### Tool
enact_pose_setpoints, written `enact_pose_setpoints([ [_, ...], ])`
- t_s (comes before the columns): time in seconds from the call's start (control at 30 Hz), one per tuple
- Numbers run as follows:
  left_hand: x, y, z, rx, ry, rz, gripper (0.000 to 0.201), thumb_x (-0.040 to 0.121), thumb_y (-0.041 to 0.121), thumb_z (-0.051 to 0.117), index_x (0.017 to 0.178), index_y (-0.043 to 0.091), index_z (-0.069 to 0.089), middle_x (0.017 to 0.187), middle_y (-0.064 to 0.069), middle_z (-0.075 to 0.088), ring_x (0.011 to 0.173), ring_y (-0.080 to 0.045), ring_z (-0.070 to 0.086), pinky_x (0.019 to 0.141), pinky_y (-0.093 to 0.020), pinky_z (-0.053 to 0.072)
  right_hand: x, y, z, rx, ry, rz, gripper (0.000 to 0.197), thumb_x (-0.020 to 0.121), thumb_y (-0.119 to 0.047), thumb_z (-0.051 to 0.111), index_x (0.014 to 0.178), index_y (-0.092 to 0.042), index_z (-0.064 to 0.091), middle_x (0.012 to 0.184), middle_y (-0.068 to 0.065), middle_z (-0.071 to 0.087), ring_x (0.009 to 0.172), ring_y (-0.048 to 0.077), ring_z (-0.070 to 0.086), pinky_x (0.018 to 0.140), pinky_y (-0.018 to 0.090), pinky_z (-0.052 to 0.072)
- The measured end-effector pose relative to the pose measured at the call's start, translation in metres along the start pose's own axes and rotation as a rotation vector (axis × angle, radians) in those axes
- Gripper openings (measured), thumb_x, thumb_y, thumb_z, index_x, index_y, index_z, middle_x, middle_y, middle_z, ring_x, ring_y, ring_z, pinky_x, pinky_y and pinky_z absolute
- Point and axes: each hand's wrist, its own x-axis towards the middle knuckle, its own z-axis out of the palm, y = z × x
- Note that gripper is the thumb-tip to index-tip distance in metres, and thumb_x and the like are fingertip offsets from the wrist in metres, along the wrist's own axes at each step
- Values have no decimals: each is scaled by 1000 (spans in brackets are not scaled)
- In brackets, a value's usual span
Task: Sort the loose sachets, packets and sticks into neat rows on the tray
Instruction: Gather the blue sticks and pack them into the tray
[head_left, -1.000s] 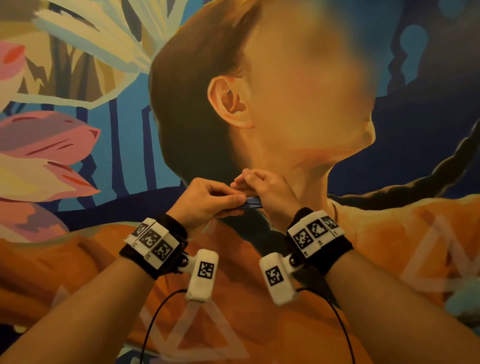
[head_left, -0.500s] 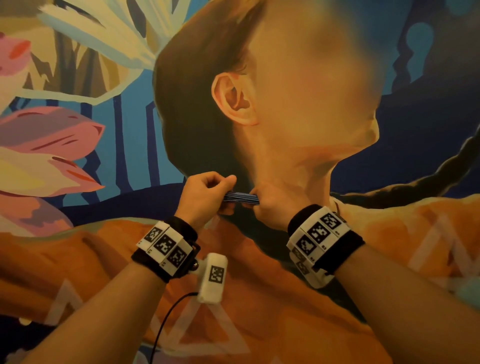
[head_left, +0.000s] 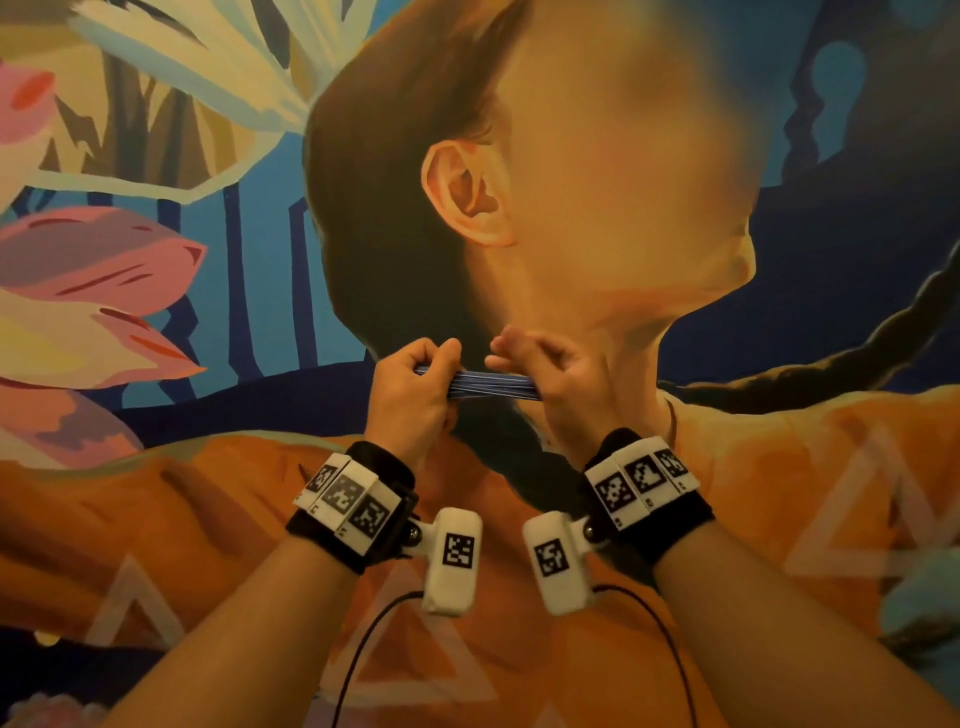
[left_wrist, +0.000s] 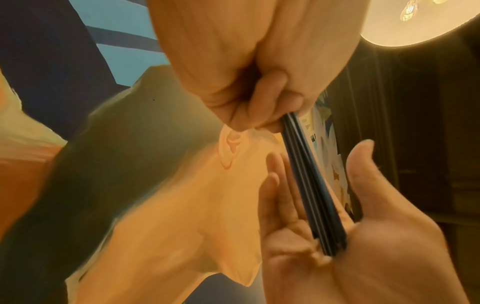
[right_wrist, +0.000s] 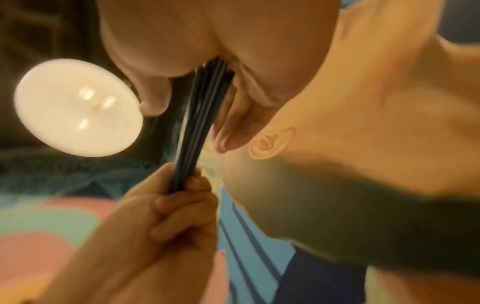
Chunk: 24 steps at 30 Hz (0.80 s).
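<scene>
- Sticks (head_left: 488, 385): thin dark-blue bundle with pale edge lines, held level in mid-air in front of the mural (head_left: 156, 260), just below the painted neck; no tray in any view.
- Left hand (head_left: 410, 395) grips the bundle's left end, fingers curled over the top, thumb underneath. Left wrist view: the bundle (left_wrist: 309, 185) runs between its thumb and fingers and butts into the palm.
- Right hand (head_left: 561, 384) pinches the right end, fingers bent around it. Right wrist view: the bundle (right_wrist: 200, 127) comes out from between thumb and fingers and fans slightly toward that end.
- Sticks are bunched tight at the left grip and splay a bit at the right grip.
- Both hands are level with each other, just apart, only the bundle bridging them.
- Wrist bands with black-and-white marker tags sit below the bundle: left band (head_left: 353, 504), right band (head_left: 644, 483); a white camera pod with a cable hangs off each.
- Round lit lamp (right_wrist: 78, 107) sits left of the bundle in the right wrist view.
</scene>
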Motion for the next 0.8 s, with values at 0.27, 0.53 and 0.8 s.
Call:
enact_pose_setpoints([
  [0.27,-3,0,-3,-52,-7,92,28,97,28,60,75,13,53,66,-7,54,47,-14,50,40,-22,39,5,-3,-1,72,-226,198,17,90,-21,67,105,-14,65,109,15,71,99,27,71,90,42,56],
  [0.53,3,-4,-17,98,-124,27,31,98,30,57,82,4,61,68,-9,60,51,-14,55,47,-23,45,9,-22,-11,-1014,-501,63,20,93,-40,64,75,-30,64,58,-7,55,54,7,51,58,30,45],
  [0.8,8,-11,-13,62,-11,-83,36,101,35,51,70,17,54,61,-2,44,50,-13,40,49,-28,32,2,-2,-6,-682,-320,-132,24,83,-46,73,98,-28,73,71,-10,67,64,4,64,63,24,51],
])
